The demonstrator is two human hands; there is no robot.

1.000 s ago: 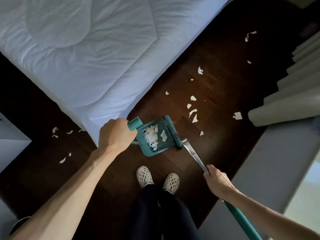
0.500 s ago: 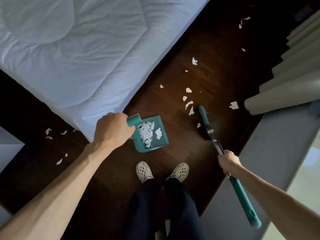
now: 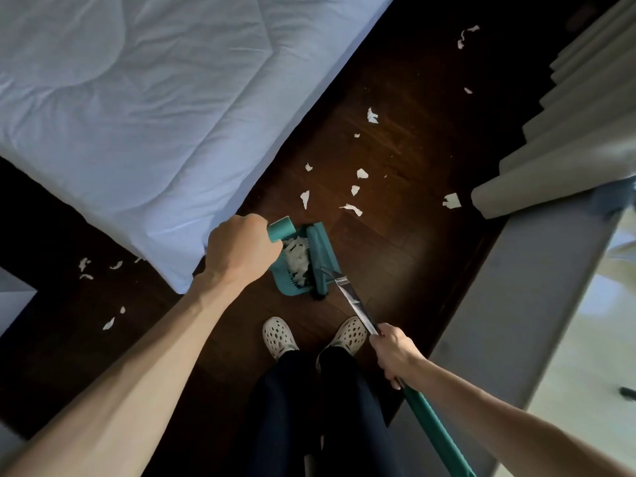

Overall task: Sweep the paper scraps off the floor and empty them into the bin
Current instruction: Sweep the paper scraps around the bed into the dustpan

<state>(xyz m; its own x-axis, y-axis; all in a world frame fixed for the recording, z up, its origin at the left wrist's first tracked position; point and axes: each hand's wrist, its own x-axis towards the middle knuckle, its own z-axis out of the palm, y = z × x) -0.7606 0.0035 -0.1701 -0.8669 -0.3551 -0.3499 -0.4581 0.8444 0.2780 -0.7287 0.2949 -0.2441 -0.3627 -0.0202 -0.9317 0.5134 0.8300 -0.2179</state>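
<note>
1. Two hands are busy in the head view: the left hand (image 3: 241, 249), at centre frame, is wrapped tight around the teal dustpan (image 3: 303, 263) handle.
2. Lower right of centre, the right hand (image 3: 392, 349) grips the broom (image 3: 358, 311) by its silver shaft, with the teal broom head lying across the dustpan's mouth.
3. White paper scraps (image 3: 297, 258) are piled inside the pan, which sits on the dark wood floor (image 3: 395, 256) just above two white clogs (image 3: 278, 337).
4. Loose scraps (image 3: 351, 208) dot the floor above the pan, and more lie at the left of the frame beside the bed (image 3: 137, 115).
5. Pale curtain folds (image 3: 557, 156) hang at the right.
</note>
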